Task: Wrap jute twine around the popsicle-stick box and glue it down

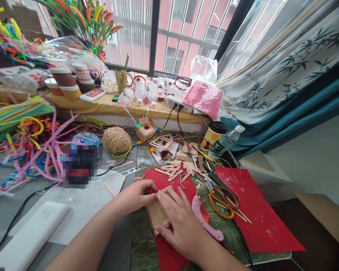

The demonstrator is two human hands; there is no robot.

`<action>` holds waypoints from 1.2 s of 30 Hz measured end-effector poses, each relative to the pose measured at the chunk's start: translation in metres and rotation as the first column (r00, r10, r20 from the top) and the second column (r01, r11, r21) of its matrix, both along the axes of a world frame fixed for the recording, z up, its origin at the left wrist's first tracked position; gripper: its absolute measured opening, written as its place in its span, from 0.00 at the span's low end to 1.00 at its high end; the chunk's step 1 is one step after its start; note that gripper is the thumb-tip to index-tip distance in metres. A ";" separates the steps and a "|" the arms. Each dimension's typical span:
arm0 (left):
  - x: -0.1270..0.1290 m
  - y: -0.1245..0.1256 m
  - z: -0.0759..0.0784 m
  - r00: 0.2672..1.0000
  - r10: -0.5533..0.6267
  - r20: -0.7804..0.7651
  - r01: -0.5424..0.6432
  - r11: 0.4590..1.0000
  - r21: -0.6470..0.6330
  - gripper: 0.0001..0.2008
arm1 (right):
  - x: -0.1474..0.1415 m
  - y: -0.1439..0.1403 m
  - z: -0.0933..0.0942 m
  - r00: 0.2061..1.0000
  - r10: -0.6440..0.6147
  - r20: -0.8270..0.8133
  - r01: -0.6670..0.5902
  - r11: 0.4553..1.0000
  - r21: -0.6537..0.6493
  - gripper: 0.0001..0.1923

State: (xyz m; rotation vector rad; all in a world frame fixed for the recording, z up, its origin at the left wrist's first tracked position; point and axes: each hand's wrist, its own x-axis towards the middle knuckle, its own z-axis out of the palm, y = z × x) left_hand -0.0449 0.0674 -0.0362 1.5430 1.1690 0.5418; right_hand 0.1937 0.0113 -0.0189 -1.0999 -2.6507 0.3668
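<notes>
Between my hands is a small tan box (157, 215) that looks built from craft sticks and wound with twine, resting over a red sheet (169, 259). My left hand (137, 196) pinches its far left corner, thumb and fingertips together. My right hand (179, 216) lies over its top and right side, with the thumb on the near edge and the fingers along the far edge. Much of the box is hidden under the right hand. Just right of it lies a pink glue gun (205, 222).
Orange-handled scissors (223, 203) lie on the right near another red sheet (260, 210). Loose craft sticks (183, 162) are heaped behind the hands. A twine ball (117, 140), pipe cleaners (42, 154) and a white device (34, 233) are on the left. A water bottle (226, 142) stands beside a cup (213, 136).
</notes>
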 end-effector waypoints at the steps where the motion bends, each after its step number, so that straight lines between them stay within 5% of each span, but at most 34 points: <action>1: 0.000 0.000 0.000 1.000 -0.002 0.003 0.002 1.000 0.000 0.13 | 0.002 0.001 -0.001 1.000 -0.014 -0.001 0.014 1.000 0.007 0.40; 11: -0.004 0.000 0.006 0.999 -0.034 -0.039 0.034 0.999 -0.003 0.13 | 0.010 0.002 -0.006 0.994 -0.101 -0.028 0.103 0.992 0.074 0.40; 20: -0.034 0.006 0.013 0.959 -0.263 0.101 0.272 0.958 -0.087 0.21 | 0.006 -0.003 -0.003 0.991 -0.128 -0.040 0.131 0.988 0.078 0.37; 30: -0.025 0.006 0.008 0.964 -0.221 0.148 0.240 0.963 -0.125 0.22 | -0.020 -0.008 0.003 0.993 0.088 -0.074 -0.086 0.996 0.038 0.30; 36: -0.025 0.006 0.007 0.966 -0.206 0.158 0.231 0.959 -0.164 0.22 | 0.007 0.001 0.009 0.995 -0.074 -0.071 0.074 0.997 -0.014 0.30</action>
